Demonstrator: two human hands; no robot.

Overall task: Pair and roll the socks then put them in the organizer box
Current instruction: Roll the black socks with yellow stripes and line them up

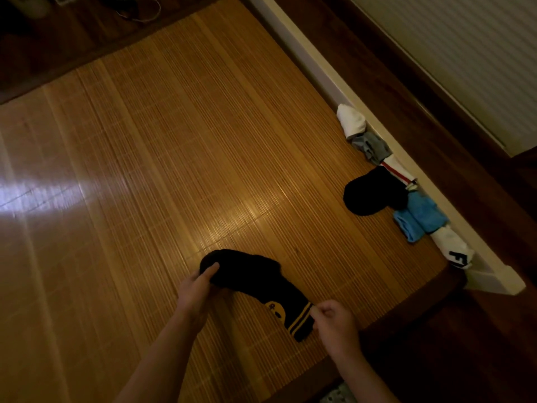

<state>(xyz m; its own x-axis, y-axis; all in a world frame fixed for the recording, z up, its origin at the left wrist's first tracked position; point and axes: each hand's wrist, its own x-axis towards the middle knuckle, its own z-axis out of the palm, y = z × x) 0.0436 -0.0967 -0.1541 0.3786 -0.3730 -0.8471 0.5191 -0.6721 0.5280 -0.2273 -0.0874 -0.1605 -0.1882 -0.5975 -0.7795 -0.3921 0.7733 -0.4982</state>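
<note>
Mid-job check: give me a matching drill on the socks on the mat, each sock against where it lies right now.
Socks:
1. striped black sock
2. blue sock
3. lettered white sock
4. plain white sock

Places:
A. far end of the row
B. near end of the row
C. pinched by left hand and right hand
D. in the row, beside the plain black sock

Pairs: 1-C, 2-D, 3-B, 4-A

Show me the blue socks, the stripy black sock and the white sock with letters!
blue socks (421,217): head view, middle of the fold.
stripy black sock (250,272): head view, its dark foot part.
white sock with letters (449,244): head view, above the letters.
</note>
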